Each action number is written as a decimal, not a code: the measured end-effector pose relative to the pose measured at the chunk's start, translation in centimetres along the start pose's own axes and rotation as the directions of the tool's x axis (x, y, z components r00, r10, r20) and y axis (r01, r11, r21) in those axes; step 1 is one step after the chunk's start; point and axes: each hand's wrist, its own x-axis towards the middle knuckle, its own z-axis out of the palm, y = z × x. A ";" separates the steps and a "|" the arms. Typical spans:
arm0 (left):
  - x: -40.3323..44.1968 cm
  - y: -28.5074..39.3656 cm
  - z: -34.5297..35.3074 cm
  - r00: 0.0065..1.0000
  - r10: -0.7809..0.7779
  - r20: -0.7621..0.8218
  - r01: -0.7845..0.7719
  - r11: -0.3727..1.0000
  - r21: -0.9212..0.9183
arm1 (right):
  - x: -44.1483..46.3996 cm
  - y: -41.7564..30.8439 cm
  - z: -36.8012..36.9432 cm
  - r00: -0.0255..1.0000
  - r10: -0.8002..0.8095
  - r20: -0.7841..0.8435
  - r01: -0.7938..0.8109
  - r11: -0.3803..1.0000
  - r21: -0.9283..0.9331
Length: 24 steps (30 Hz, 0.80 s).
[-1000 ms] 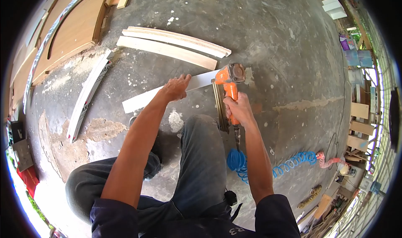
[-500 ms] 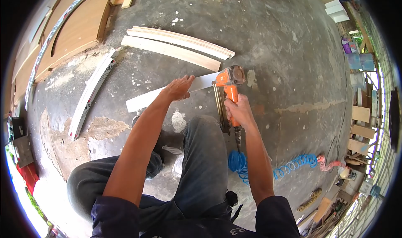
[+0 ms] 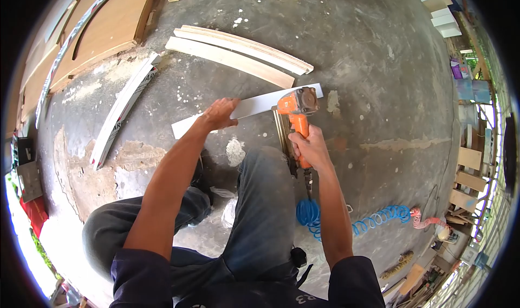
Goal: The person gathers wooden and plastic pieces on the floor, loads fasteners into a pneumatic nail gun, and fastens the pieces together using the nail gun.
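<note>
The white board lies ahead of the person's knee, its long axis slanting so that the left end sits closer to the body and the right end farther off; whether it rests flat on the floor cannot be told. The left hand is the nearer one: it is laid across the board, left of its middle, fingers partly spread toward the far edge and thumb by the near edge, though how firmly it grips cannot be told. The right hand is off the board, on the near side of its right part, fingers wrapped around the handle of an orange nail gun. The gun's head is over the board's right part, short of the end; contact is hidden. A blue coiled hose lies on the board's near side. Beyond its far edge are two bare wood strips, the closer one's right end just beside it.
</note>
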 end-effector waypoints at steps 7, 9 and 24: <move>2.7 2.2 0.9 0.998 -0.015 0.055 0.013 0.999 0.031 | 0.7 0.0 0.8 0.999 0.031 0.023 -0.029 0.998 -0.064; 2.7 2.1 0.6 0.998 -0.006 0.060 0.005 1.000 0.012 | 0.5 -0.3 1.1 1.000 0.024 0.018 -0.022 0.997 -0.077; 2.6 2.3 1.0 0.999 -0.025 0.033 0.026 1.000 -0.007 | 1.2 -0.1 1.5 1.000 0.012 0.020 -0.010 0.992 -0.126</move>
